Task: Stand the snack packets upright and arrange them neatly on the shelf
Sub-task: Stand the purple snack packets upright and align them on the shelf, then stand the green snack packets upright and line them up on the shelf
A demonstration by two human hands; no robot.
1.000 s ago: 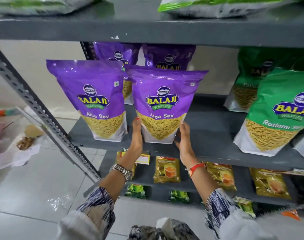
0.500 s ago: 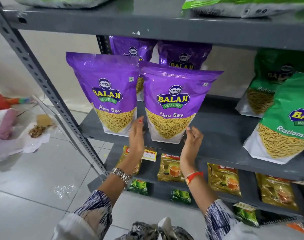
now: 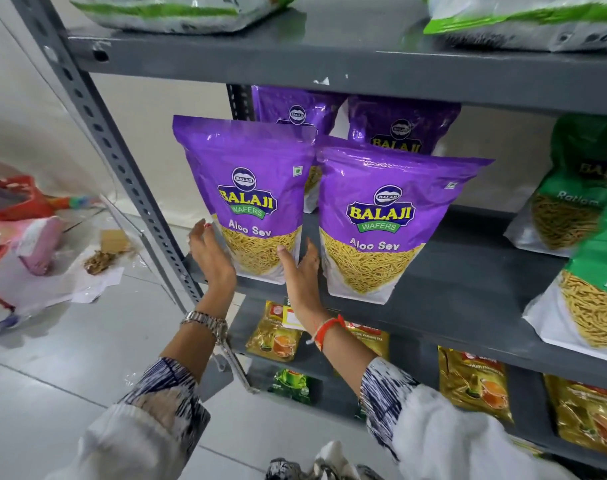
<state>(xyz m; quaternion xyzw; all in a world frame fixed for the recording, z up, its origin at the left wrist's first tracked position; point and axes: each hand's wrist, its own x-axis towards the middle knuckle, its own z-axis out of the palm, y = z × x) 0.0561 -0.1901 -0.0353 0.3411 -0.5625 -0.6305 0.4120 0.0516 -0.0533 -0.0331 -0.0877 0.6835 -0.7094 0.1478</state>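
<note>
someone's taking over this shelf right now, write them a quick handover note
Left hand: open, flat against the left side of the front-left Aloo Sev packet.
Right hand: open, in the gap between that packet and the front-right Aloo Sev packet, touching the left one.
Done: both front purple packets stand upright on the middle shelf, two more behind.
Left: square up the left packet; the green Ratlami packets at right lean and likely need straightening.

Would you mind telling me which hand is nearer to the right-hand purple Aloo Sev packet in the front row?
Right. The right hand is in the gap beside that packet's lower left edge; the left hand is beyond the other front packet, at its lower left corner.
</note>
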